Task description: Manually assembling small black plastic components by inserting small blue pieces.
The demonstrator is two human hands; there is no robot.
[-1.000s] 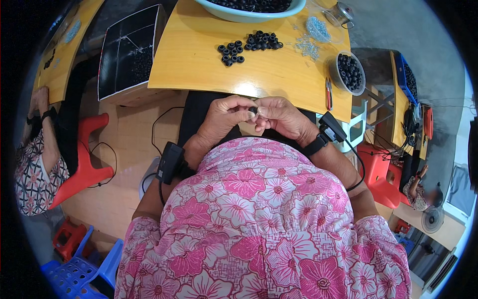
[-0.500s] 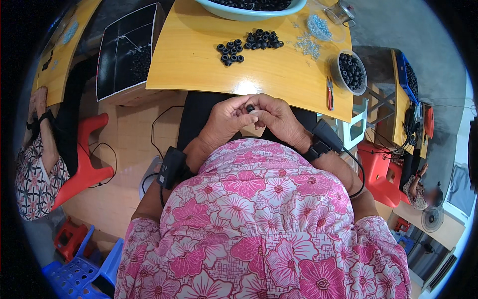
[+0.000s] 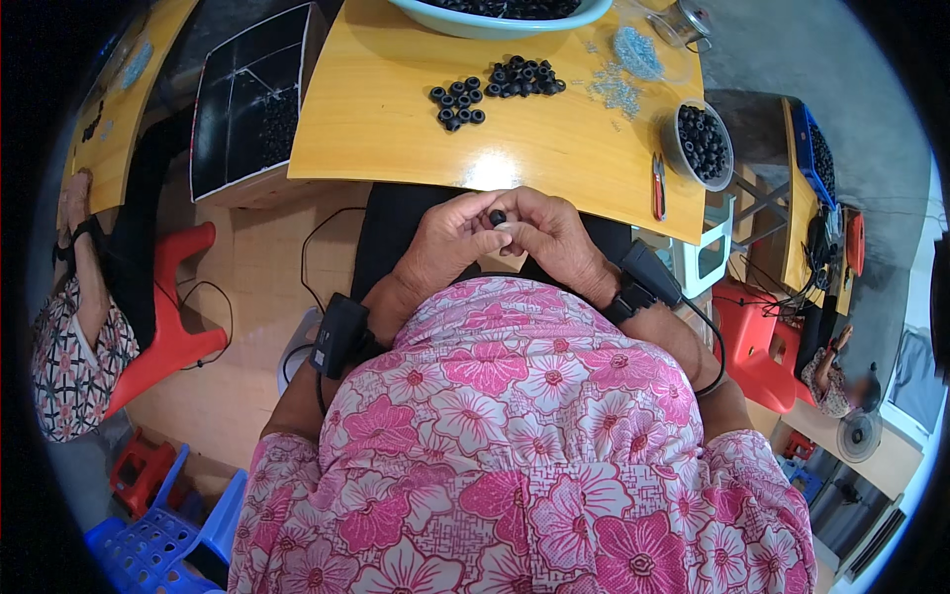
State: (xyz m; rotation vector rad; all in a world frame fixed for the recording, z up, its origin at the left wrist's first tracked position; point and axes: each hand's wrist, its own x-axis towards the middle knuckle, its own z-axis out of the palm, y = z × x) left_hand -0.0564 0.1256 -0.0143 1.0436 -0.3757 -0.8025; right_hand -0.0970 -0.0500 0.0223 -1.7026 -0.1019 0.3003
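Observation:
Just off the table's near edge, my left hand [image 3: 442, 240] and my right hand [image 3: 560, 238] meet with curled fingers and thumbs close together. Between their fingertips they pinch a small round black piece [image 3: 498, 216], whose lower part the thumbs hide. Two clusters of similar black pieces with holes lie beyond on the wooden table [image 3: 396, 119]: a left cluster [image 3: 456, 104] and a right cluster [image 3: 523, 77]. Small clear-blue pieces [image 3: 616, 91] are scattered right of them, in front of a clear tub [image 3: 636, 53] holding more.
A pale blue basin [image 3: 505, 29] of black pieces stands at the far edge. On the right are a clear bowl [image 3: 727, 148] of black pieces and red-handled snips [image 3: 659, 188]. A black-lined box [image 3: 223, 148] stands left. Another person's arm [image 3: 89, 277] shows far left.
Both hands stay in nearly the same place, still pinching the black piece. The view has shifted very slightly; the things on the table have not moved.

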